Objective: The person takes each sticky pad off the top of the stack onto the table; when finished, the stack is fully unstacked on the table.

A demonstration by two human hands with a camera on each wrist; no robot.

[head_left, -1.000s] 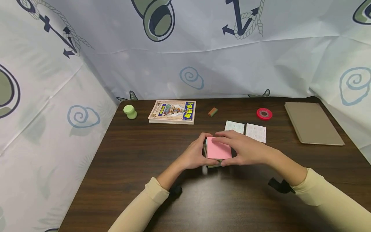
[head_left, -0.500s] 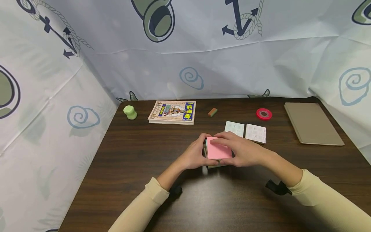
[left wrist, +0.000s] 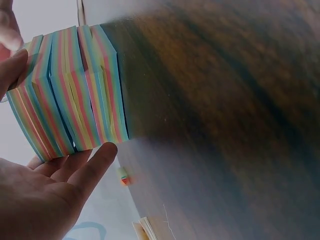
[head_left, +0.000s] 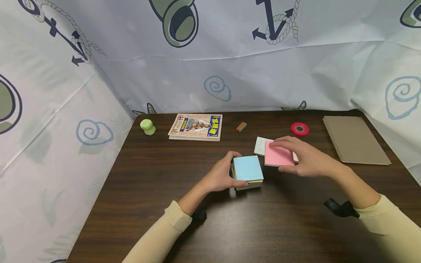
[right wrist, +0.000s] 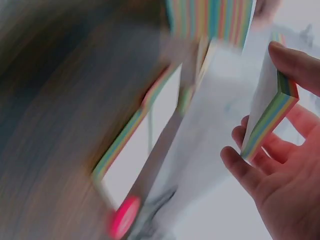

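Steadying the note block (head_left: 248, 172) at table (head_left: 164, 175) centre, our left hand (head_left: 219, 176) curls round its nine-o'clock side so it stays put, while our right hand (head_left: 309, 159) pinches a pink-topped slab (head_left: 277, 155), carrying it toward two o'clock above the paper squares (head_left: 261, 145).

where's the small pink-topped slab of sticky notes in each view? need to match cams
Head: right of centre, the pink-topped slab of sticky notes held by the right hand above two white pads.
Left wrist: not in it.
Right wrist: right side, rainbow edge between thumb and fingers.
Shared landmark: the multicoloured note block, held by the left hand.
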